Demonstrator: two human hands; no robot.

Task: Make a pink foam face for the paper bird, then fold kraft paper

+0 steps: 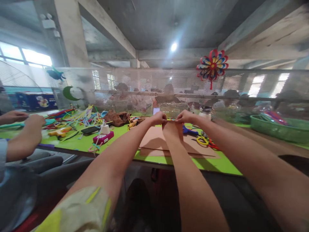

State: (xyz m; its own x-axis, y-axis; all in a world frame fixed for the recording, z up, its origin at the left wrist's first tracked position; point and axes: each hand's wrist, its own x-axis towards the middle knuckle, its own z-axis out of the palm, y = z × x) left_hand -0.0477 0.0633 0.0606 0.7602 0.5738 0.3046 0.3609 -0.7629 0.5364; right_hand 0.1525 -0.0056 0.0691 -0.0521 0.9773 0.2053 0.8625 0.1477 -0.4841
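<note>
My left hand (158, 118) and my right hand (184, 116) reach forward over the table, fingers pinched on the far end of a long brown paper strip (193, 190). Between my forearms the strip runs back towards me and down past the table edge. Under my hands lies a stack of brown paper sheets (153, 141). Close to my right hand are a blue-handled tool (189, 130), partly hidden, yellow scissor handles (202, 140) and a red-handled tool (213, 145) half behind my forearm.
On the left are a purple power strip (103, 138), a yellow glue gun (60, 132), a dark phone-like object (90, 130) and tangled coloured strips (83, 116). A co-worker's hand (35, 122) works there. Driftwood (117, 118) lies behind; a green basket (277, 129) stands right. Perforated mesh (145, 80) borders the table.
</note>
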